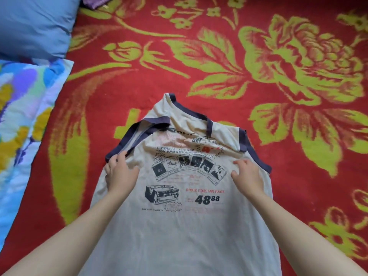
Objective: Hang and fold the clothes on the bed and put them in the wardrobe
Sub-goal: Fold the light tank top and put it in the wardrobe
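1. Bed surface noted: a red blanket [219, 80] with a yellow-green floral pattern fills most of the head view; a blue pillow [33, 24] lies at the far left, with a flower-printed sheet [23, 108] just nearer along the left edge.
2. One cream tank top [179, 226] with dark navy trim is laid print-side up on the blanket, centre and near, hem toward the person, neckline far. Its upper part is bunched and wrinkled, with the straps folded over each other.
3. Left hand [119, 174] is placed on the left armhole area; its fingertips [119, 156] are pressed at the navy trim [127, 140], apparently pinching it, though a closed pinch cannot be confirmed.
4. Right hand [247, 176] is laid flat, fingers spread, on the cloth inside the right armhole; nothing is grasped.
5. Judgement: the hands are set at both shoulders so the crumpled top can be smoothed and squared before folding.
6. Judgement: folding of this garment has not begun; no wardrobe is in view, so stowing remains.
7. Risk judged: uneven strap layers may give a lopsided fold unless flattened first.
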{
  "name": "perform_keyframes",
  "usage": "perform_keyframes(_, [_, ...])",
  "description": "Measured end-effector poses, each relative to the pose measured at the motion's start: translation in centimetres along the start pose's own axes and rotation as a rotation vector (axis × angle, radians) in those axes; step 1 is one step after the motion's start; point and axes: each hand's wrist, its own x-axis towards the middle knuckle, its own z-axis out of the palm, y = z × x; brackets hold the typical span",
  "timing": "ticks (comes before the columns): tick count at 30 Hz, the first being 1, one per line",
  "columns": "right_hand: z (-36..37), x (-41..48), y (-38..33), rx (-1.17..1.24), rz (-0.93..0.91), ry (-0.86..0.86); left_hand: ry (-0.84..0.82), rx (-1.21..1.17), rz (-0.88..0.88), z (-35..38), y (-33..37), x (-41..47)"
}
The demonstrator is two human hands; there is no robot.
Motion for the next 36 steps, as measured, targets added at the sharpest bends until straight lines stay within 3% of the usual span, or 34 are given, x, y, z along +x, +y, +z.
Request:
perform_keyframes(6, [-1.4,6.0,-3.0,-0.159,-0.063,0.080,-0.029,0.050,0.104,0.1,4.8,7.1])
perform_keyframes(11, [-1.1,8.8,-4.1,-0.456,-0.204,0.100,-0.057,0.044,0.159,1.6,7.3,11.0])
perform_keyframes(17, [-0.1,10.6,-3.5,-0.344,-0.303,0.167,-0.127,0.027,0.185,3.6,9.3,15.2])
perform_keyframes(21, [-1.1,13.3,-2.7,-0.035,-0.111,0.143,-0.139,0.184,0.122,3.8,10.5,17.0])
perform_keyframes(24, [-3.8,16.6,-3.0,0.309,0.079,0.202,-0.183,0.344,0.189,3.7,11.4,17.5])
perform_keyframes(26, [-5.8,18.9,-3.4,0.349,0.171,0.333,-0.154,0.541,0.254,3.8,11.8,17.3])
perform_keyframes(28, [-7.0,20.4,-3.5,0.215,0.242,0.379,-0.090,0.664,0.332,3.8,11.8,17.2])
perform_keyframes(30, [-7.3,20.7,-3.7,0.045,0.239,0.380,-0.059,0.539,0.345,3.1,11.5,18.0])
perform_keyframes(33, [-6.0,19.4,-3.8,-0.133,-0.007,0.415,-0.010,0.187,0.235,1.0,10.4,20.1])
perform_keyframes(36, [-3.6,18.3,-3.3,-0.378,-0.159,0.250,0.123,0.008,0.049,-1.2,8.9,22.7])
